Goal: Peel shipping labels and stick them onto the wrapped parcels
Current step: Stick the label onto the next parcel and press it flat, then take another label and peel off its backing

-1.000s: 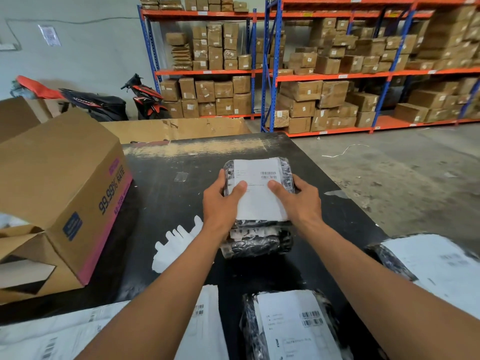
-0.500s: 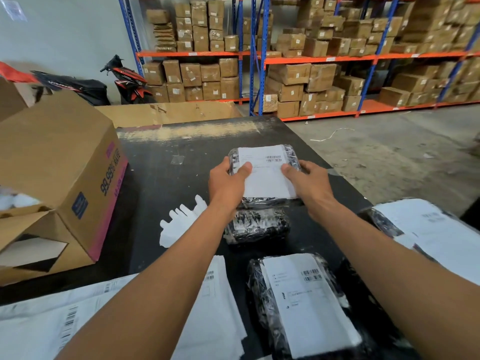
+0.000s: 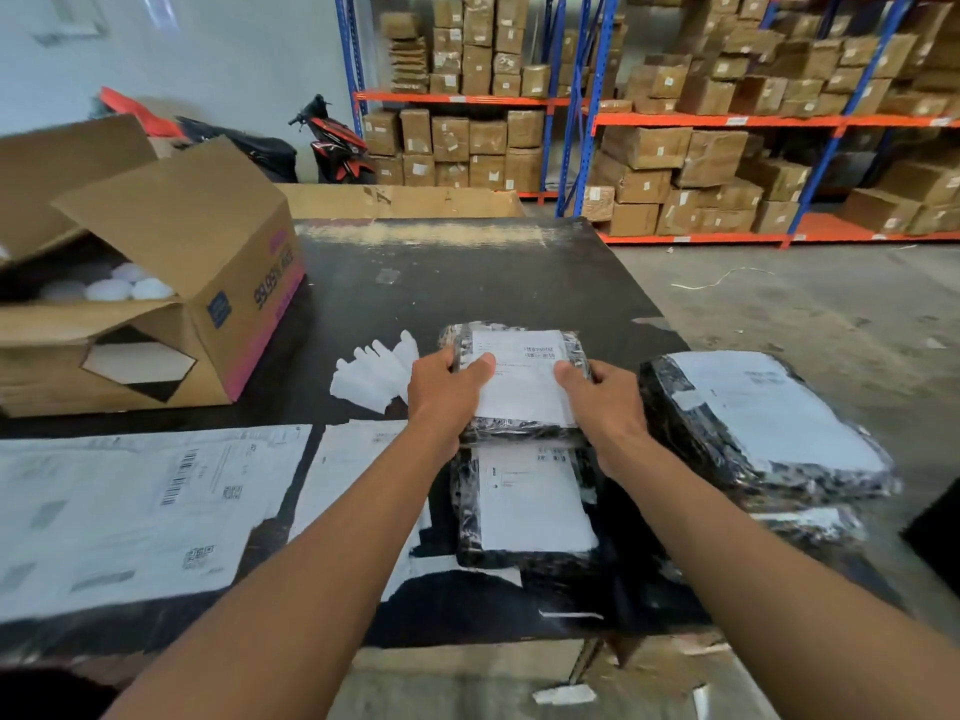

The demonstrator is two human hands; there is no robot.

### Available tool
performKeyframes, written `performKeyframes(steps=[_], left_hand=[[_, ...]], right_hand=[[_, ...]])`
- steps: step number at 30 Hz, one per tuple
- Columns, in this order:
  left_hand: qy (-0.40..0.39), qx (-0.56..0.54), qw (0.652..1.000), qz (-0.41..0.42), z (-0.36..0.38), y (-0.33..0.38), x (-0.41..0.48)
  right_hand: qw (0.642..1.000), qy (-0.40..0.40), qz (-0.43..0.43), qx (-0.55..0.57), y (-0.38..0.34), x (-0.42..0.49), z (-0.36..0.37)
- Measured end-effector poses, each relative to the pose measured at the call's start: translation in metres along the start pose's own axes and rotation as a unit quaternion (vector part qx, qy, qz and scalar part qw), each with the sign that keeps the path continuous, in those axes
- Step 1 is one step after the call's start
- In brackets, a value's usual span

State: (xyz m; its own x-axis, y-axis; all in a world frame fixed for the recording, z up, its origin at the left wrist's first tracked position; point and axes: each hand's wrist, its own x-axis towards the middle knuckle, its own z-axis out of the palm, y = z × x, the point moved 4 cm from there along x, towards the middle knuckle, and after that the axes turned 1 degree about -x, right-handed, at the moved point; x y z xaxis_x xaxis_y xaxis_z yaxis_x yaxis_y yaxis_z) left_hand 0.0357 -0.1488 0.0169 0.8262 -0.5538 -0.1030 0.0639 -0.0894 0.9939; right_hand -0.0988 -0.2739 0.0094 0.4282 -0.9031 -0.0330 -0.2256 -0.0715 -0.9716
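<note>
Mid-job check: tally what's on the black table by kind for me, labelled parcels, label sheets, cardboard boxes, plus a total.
Labelled wrapped parcels: 3 (held parcel, near parcel, right parcel)
Label sheets: 2 (left sheet, middle sheet)
Open cardboard box: 1
Total: 6
Whatever lies beneath the right parcel is too hidden to count.

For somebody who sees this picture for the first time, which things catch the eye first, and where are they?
In the middle, the left hand and the right hand grip a black wrapped parcel by its sides, thumbs on its white label. An open cardboard box stands at the left on the black table. Blue and orange racks full of brown cartons fill the background.
</note>
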Motion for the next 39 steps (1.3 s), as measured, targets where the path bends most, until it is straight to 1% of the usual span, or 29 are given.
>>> performKeyframes(steps=[5,11,15,18,20,25,28,32,36,38,39], left_hand=[[0.016,-0.012,1.000,-0.008,-0.007,-0.026,-0.031],[0.034,0.009,0.999,-0.004,-0.011,-0.026,-0.064],[0.038,0.012,0.999,0.000,-0.006,-0.028,-0.071],[0.032,0.022,0.999,0.018,-0.004,-0.034,-0.070],[0.027,0.020,0.999,0.021,-0.005,-0.042,-0.066],[0.024,0.027,0.999,0.023,-0.007,-0.048,-0.063],[0.025,0.051,0.998,0.023,-0.007,-0.048,-0.062],[0.006,0.086,0.996,0.009,-0.005,-0.038,-0.068],[-0.025,0.113,0.993,-0.008,-0.012,-0.014,-0.081],[-0.016,0.131,0.991,-0.011,-0.028,-0.011,-0.080],[-0.002,0.140,0.990,-0.006,-0.039,-0.010,-0.079]], right_hand=[[0.999,-0.022,0.009,-0.027,0.021,-0.026,-0.005],[0.998,-0.007,-0.014,-0.063,0.023,-0.053,-0.014],[0.997,0.008,-0.008,-0.077,0.030,-0.057,-0.020],[0.997,-0.008,-0.010,-0.070,0.035,-0.060,-0.022],[0.996,-0.016,-0.018,-0.089,0.035,-0.065,-0.022],[0.994,-0.015,-0.024,-0.110,0.033,-0.069,-0.021],[0.992,-0.016,-0.030,-0.122,0.031,-0.070,-0.021],[0.984,-0.028,-0.031,-0.170,0.023,-0.073,-0.022],[0.963,-0.050,-0.038,-0.261,0.009,-0.077,-0.024],[0.949,-0.046,-0.063,-0.306,-0.005,-0.082,-0.022],[0.941,-0.039,-0.090,-0.324,-0.013,-0.085,-0.020]])
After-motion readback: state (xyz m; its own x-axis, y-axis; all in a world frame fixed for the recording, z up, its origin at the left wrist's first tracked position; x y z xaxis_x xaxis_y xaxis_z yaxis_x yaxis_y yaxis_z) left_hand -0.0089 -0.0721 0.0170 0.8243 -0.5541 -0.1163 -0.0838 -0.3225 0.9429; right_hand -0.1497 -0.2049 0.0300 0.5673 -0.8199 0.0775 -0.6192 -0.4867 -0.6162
